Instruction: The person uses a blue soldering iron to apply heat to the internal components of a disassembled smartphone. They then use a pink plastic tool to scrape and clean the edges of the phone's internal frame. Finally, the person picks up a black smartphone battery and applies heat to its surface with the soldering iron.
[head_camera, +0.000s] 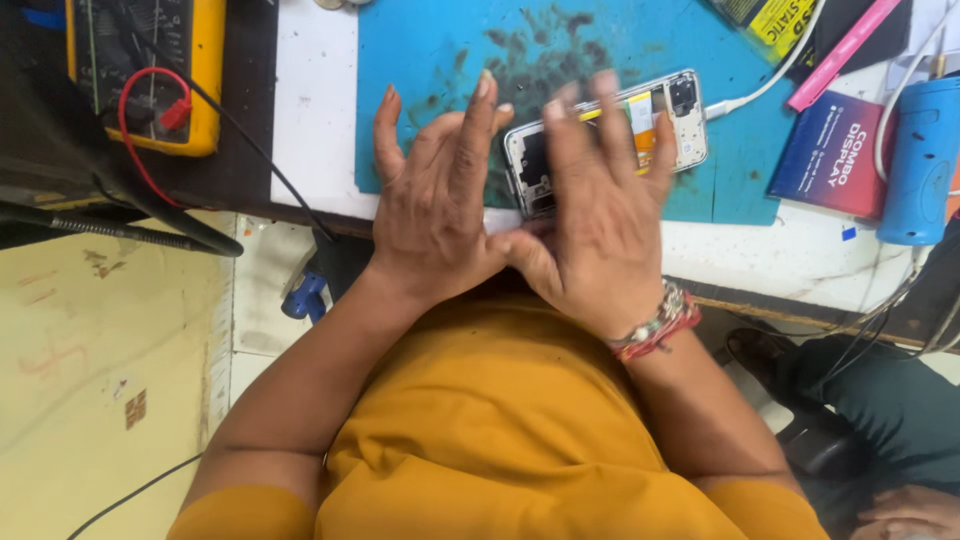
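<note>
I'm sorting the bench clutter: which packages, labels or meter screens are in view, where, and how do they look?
Flat box: right of the blue mat, red and navy, rectangular.
Yellow packet: top edge, mostly cut off, dark print.
Multimeter: top left, yellow casing, dark face, red lead; screen unclear.

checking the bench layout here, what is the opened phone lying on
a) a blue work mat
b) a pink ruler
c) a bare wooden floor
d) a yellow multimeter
a: the opened phone, its back off and its insides showing, lies on the blue work mat, partly covered by the fingers of the right hand, with the left hand beside it.
</note>
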